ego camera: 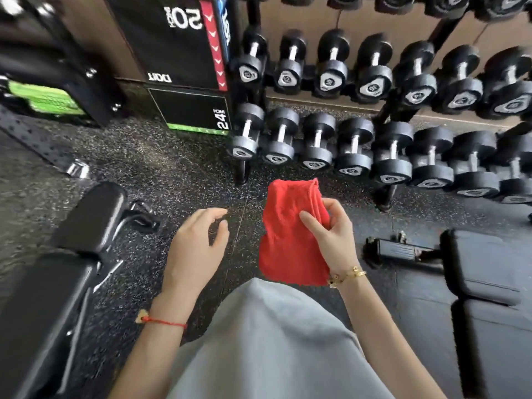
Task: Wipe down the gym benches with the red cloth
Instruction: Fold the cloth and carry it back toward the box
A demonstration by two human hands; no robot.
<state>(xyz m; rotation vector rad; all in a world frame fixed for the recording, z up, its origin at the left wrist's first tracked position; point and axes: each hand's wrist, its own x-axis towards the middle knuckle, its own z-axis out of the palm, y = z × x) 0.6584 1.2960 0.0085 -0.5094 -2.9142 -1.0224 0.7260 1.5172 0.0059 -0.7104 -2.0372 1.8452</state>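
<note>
The right hand (pixel 334 234) pinches the red cloth (pixel 290 234) between thumb and curled fingers, holding it in the air above the floor (pixel 178 174), between two black benches (pixel 51 283) (pixel 489 283). Left of the cloth, the left hand (pixel 195 243) hangs empty, fingers loosely curled, seemingly touching nothing.

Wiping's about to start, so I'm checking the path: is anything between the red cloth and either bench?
Nothing visible. The right hand holds the cloth in mid-air over bare floor, between the left bench and right bench.
</note>
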